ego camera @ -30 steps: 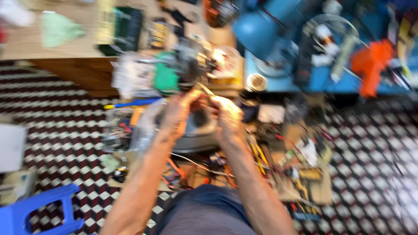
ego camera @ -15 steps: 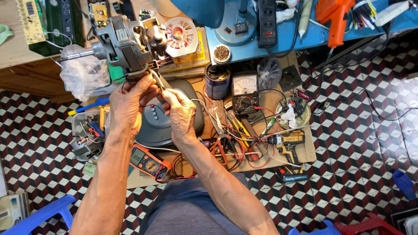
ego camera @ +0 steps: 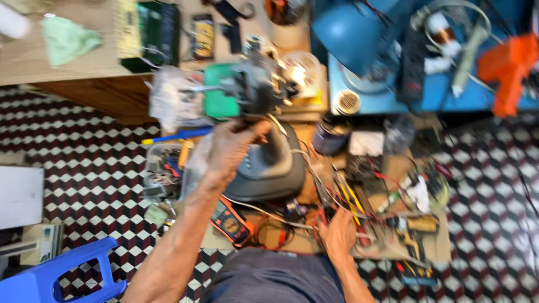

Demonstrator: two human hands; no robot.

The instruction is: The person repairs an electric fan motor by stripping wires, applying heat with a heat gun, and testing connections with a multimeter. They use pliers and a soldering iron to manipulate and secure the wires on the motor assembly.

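Observation:
My left hand [ego camera: 229,145] is closed around the lower part of a grey fan motor [ego camera: 258,90], which stands above a dark grey rounded fan base [ego camera: 269,168]. White wires run from the motor down over the base. My right hand [ego camera: 338,233] is low, near my lap, resting among red and yellow wires and hand tools [ego camera: 351,199] on a sheet of cardboard. Motion blur hides whether its fingers grip anything.
An orange multimeter [ego camera: 230,221] lies by my left forearm, and a yellow cordless drill [ego camera: 412,235] lies to the right. A blue fan housing [ego camera: 348,31] and an orange tool [ego camera: 511,62] sit on a blue bench. A blue stool [ego camera: 62,275] stands on the checkered floor at lower left.
My right hand has left the motor and dropped down to the tools and wires near my lap. My left hand stays on the motor. The view has shifted and blurred.

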